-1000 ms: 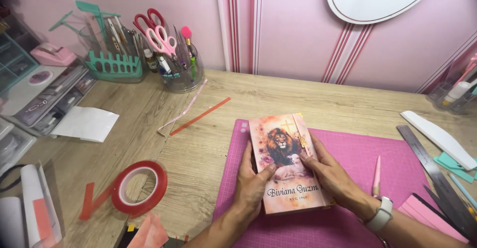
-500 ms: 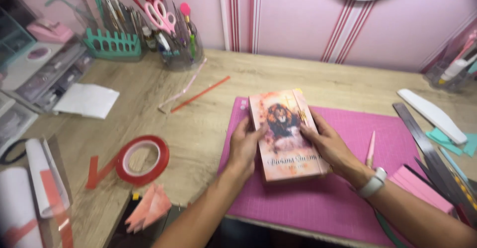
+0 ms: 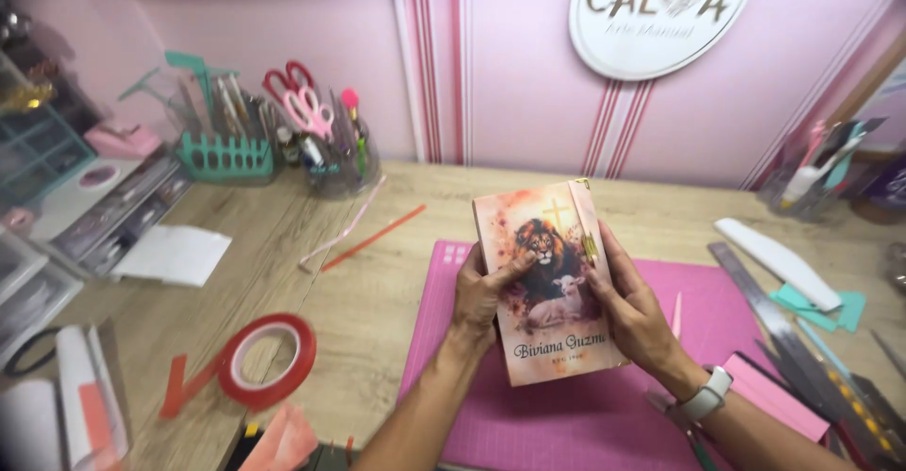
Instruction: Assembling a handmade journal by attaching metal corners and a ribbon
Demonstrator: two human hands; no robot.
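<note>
book: printed cover with a soft sheen, smooth, paper or card look; small gold metal-looking clasp on its edge
cutting mat: pink, matt, rubbery plastic look
table: pale wood grain, matt
tape roll: red, glossy plastic film
ruler: grey metal, dull shine
scissors: glossy pink and red plastic handles
white sheet: paper, matt
watch: white band, smooth, rubbery plastic look
pen holder: teal plastic, smooth
</note>
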